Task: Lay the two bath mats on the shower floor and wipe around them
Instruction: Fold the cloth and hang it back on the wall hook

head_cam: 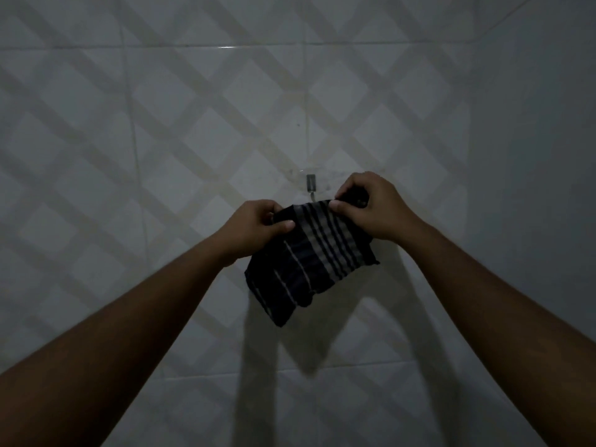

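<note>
Both the left hand [258,225] and right hand [371,204] pinch the top edge of the dark striped cloth [309,259], which hangs below them just under the wall hook [310,185].

hands 2: left hand [254,229], right hand [375,208] | striped cloth [309,262] 1 | wall hook [310,185] 1

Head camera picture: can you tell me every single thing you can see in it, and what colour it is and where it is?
striped cloth: one, dark with pale stripes, held up in front of the wall, just below the hook
wall hook: one, silver metal, on the wall above the cloth's top edge
wall tiles: many, pale with a criss-cross diamond pattern, filling the background
left hand: one, pinches the cloth's top left edge
right hand: one, pinches the cloth's top right edge
</note>
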